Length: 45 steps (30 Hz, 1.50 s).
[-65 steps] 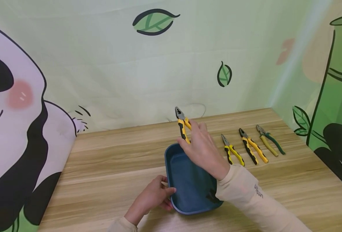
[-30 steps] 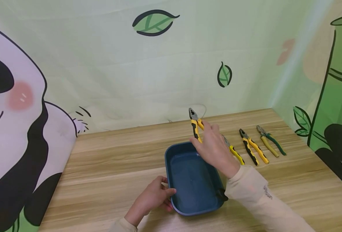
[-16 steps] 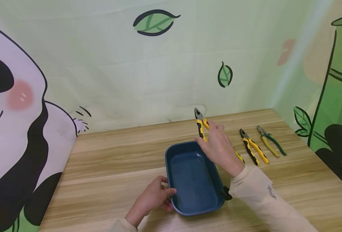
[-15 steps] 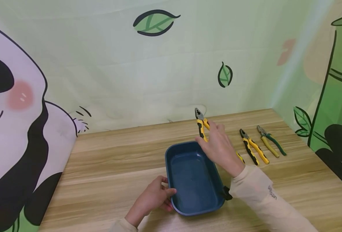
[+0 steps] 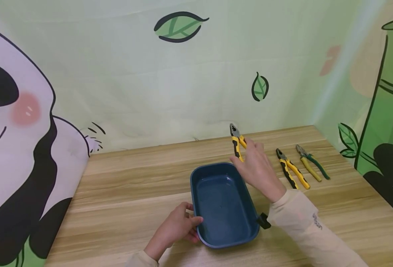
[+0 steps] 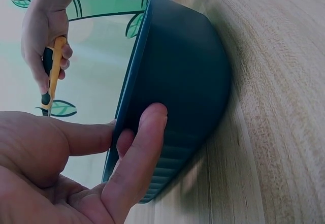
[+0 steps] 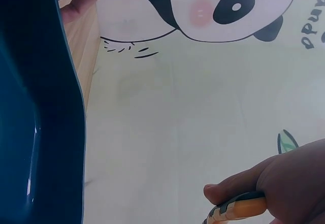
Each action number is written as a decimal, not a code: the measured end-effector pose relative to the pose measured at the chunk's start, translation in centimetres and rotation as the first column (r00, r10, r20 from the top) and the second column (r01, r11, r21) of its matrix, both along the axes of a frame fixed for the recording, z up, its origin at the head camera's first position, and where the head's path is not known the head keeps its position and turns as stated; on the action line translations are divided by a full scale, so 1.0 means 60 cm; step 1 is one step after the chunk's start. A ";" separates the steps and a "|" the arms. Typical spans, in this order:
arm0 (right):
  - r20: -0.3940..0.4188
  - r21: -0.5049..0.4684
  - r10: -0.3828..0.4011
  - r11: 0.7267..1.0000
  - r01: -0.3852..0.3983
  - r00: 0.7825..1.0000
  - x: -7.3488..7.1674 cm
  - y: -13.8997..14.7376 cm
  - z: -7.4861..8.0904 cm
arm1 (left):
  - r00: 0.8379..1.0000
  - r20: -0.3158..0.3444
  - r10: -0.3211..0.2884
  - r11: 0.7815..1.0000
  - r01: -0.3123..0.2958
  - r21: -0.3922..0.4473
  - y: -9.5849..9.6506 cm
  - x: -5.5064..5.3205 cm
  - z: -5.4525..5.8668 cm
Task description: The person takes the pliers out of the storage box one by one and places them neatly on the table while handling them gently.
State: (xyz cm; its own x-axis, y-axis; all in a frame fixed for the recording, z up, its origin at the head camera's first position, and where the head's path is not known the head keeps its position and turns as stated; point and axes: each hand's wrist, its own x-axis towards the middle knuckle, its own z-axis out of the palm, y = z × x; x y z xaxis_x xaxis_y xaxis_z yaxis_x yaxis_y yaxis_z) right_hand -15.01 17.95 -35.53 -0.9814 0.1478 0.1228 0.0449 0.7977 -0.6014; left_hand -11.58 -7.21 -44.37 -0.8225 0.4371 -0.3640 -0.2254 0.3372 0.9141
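Note:
My left hand [image 5: 180,224] pinches the left rim of a dark blue rectangular tray [image 5: 194,185], thumb over the edge and fingers against the outer wall, as the left wrist view shows. The tray's inside is bare. My right hand [image 5: 261,168] grips yellow-and-black combination pliers [image 5: 236,144] by the handles, above the tray's far right corner. Their grey nose points away from me. In the left wrist view, the right hand [image 6: 43,41] is raised beyond the tray's rim, its fingers around the handles. The right wrist view shows only part of the handles [image 7: 244,206].
On the right of the wooden table [image 5: 133,178] lie yellow-and-black pliers [image 5: 291,168] and, further right, pliers with one olive and one green handle [image 5: 311,163]. A black wrist camera [image 5: 264,220] overlaps the tray's right side. A printed cloth backdrop [image 5: 133,85] stands behind.
My right hand has carried the combination pliers rightward, from the tray's far end toward the other pliers. It now covers the yellow needle-nose pliers seen earlier. The left hand and tray stay put.

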 end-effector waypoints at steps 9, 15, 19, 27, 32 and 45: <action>0.009 -0.001 -0.007 1.000 0.007 1.000 0.000 0.012 -0.001 | 1.000 -0.014 -0.005 1.000 0.005 -0.014 0.000 -0.002 -0.003; -0.013 0.001 -0.011 1.000 0.011 1.000 0.001 0.019 -0.004 | 1.000 -0.010 -0.004 1.000 0.004 -0.003 0.000 -0.001 -0.002; -0.016 0.011 -0.019 1.000 0.019 1.000 0.002 0.025 -0.006 | 1.000 -0.006 0.000 1.000 0.000 0.003 0.001 -0.001 -0.002; -0.003 0.029 -0.042 0.999 0.042 0.999 0.002 0.038 -0.006 | 1.000 0.006 0.001 1.000 -0.001 0.010 0.001 0.000 0.000; -0.019 0.030 -0.043 0.999 0.044 0.999 0.003 0.046 -0.007 | 1.000 0.001 0.005 1.000 -0.005 0.007 0.002 -0.001 -0.001; -0.021 0.025 -0.038 0.999 0.039 0.999 0.003 0.058 -0.007 | 1.000 -0.006 0.006 1.000 -0.006 -0.001 0.001 -0.002 -0.006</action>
